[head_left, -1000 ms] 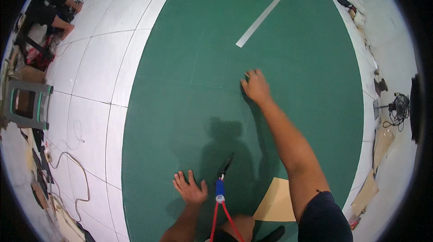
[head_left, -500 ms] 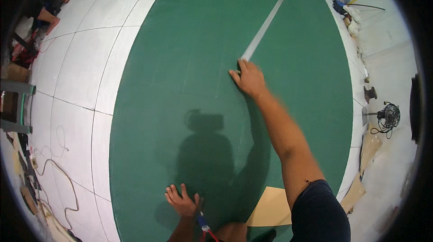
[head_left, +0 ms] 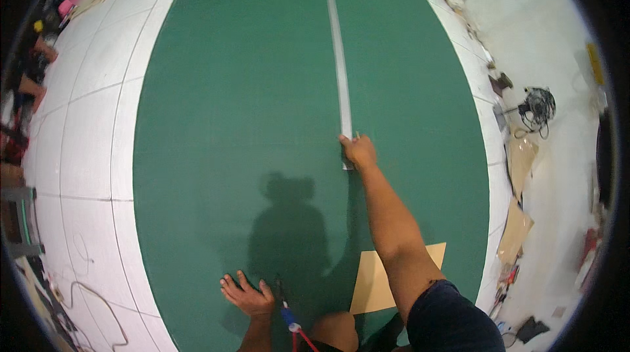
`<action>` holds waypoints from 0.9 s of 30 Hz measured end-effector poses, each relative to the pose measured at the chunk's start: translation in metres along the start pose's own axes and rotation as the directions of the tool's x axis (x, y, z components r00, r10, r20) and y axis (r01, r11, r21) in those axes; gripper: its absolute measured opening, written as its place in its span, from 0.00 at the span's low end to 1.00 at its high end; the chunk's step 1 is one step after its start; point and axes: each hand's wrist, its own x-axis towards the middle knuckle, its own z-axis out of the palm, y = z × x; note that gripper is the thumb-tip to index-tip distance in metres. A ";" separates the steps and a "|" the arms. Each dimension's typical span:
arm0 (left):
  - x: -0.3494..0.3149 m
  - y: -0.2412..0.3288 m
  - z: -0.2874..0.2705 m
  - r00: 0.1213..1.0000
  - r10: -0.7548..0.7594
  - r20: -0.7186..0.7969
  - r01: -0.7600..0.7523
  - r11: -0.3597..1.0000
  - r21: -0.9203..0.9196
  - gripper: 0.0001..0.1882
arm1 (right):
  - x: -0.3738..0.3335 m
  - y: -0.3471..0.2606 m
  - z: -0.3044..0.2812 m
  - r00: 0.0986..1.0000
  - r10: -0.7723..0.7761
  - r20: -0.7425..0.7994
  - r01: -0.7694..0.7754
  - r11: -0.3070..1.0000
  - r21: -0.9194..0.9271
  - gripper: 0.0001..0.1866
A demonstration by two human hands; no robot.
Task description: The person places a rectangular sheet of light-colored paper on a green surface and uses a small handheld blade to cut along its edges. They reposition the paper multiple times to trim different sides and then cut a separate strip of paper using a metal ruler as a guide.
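Well inside sheet (head_left: 230, 89) edges, the right hand (head_left: 359, 152) holds a strip (head_left: 338, 56).

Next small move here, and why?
Probably bring the left hand over to steady the metal ruler. The right hand has it only close to its near end, the long stretch beyond has no hand on it, and the left hand is spread on the green sheet, apart from the ruler and seemingly free.

Fairly bright light from above and behind casts a soft shadow (head_left: 289, 230) between the side edges of the green sheet (head_left: 236, 83), bowed by lens distortion.
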 end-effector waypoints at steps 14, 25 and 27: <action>0.014 -0.013 0.014 0.988 0.046 -0.146 -0.021 0.985 0.171 0.33 | -0.119 0.158 -0.281 0.980 -0.192 -0.058 0.191 0.981 -0.035 0.41; 0.022 -0.011 0.023 0.975 0.091 -0.201 -0.037 0.965 0.259 0.30 | -0.624 0.612 -0.401 0.925 0.164 -0.343 -0.230 0.959 -0.162 0.30; 0.024 -0.017 0.026 0.927 0.170 -0.334 -0.069 0.954 0.293 0.31 | -0.736 0.651 -0.366 0.862 0.325 -0.389 -0.404 0.904 -0.139 0.27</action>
